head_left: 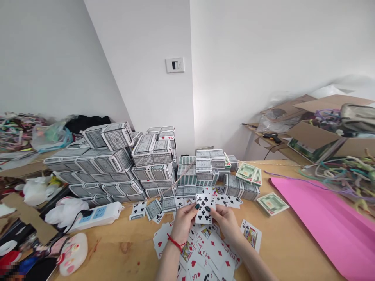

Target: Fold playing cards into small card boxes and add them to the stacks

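Between both hands I hold an eight of clubs playing card, face toward me; whether more cards lie behind it is hidden. My left hand, with a red string bracelet at the wrist, pinches its left side. Its right side is gripped by my right hand, thumb on the face. Below the hands spreads a loose heap of face-up playing cards, many of them red suits. A jack of clubs lies right of my right forearm. Several more cards, some face down, lie behind my hands.
Box-like blocks covered in grey card backs are stacked along the table's back. Green card packs and a pink sheet lie right. A white power strip and a computer mouse sit left. Open cardboard boxes stand back right.
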`<state>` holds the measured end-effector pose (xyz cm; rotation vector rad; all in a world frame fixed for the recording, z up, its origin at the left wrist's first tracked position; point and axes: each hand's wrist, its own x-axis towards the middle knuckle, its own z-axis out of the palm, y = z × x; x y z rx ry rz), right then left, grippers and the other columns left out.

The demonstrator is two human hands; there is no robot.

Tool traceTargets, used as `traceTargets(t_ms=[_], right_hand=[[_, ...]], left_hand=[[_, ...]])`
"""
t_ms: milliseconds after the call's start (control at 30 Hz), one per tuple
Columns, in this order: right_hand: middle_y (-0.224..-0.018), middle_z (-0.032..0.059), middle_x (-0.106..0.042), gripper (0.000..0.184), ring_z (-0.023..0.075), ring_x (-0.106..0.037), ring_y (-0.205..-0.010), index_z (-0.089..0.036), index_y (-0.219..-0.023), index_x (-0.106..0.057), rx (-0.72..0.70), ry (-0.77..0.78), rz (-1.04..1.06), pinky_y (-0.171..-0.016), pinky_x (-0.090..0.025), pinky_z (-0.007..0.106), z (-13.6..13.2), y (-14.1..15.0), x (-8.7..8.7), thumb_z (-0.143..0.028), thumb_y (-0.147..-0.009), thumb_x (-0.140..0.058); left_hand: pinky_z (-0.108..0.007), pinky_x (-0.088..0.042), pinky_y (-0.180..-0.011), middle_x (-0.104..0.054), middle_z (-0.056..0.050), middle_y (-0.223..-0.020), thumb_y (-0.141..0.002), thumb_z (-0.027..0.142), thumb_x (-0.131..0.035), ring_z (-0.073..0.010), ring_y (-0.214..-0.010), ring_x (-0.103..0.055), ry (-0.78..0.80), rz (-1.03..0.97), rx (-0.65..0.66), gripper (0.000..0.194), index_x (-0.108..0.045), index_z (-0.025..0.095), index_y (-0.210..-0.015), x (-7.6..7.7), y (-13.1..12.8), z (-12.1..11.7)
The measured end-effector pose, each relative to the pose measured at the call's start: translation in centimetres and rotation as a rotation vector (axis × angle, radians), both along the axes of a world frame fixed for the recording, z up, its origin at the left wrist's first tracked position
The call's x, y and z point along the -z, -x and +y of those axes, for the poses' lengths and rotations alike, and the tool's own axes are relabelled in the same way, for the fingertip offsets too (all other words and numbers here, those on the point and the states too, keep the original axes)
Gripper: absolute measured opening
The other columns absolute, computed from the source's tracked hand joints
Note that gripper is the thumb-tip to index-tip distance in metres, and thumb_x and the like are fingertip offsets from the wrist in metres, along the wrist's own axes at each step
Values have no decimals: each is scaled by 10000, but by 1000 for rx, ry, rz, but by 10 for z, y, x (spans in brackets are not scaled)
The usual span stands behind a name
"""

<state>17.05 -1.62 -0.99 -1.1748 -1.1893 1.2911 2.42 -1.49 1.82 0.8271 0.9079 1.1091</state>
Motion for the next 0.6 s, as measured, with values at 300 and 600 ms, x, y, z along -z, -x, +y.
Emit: traceTargets(t_ms=[300,600], right_hand=[[-504,-60,-283,452,93,-263,-477,-204,-503,-326,16,-51,-143,-472,-254,226,-1,1,-2,-549,-716,-526],[-492,-65,-286,467,88,-259,-473,-207,-496,-304,-27,-63,-140,-459,-245,226,-1,0,0,-550,-710,-537]], left_hand=[[-213,-271,-488,-377,56,-472,-634,355,-618,-93,-499,-325,-118,400,-231,284,-485,159,-477,5,-3,1],[-221,-263,-483,-315,61,-468,-715,483,-536,-93,-473,-301,-211,471,-290,412,-383,187,-473,8,-5,-2]])
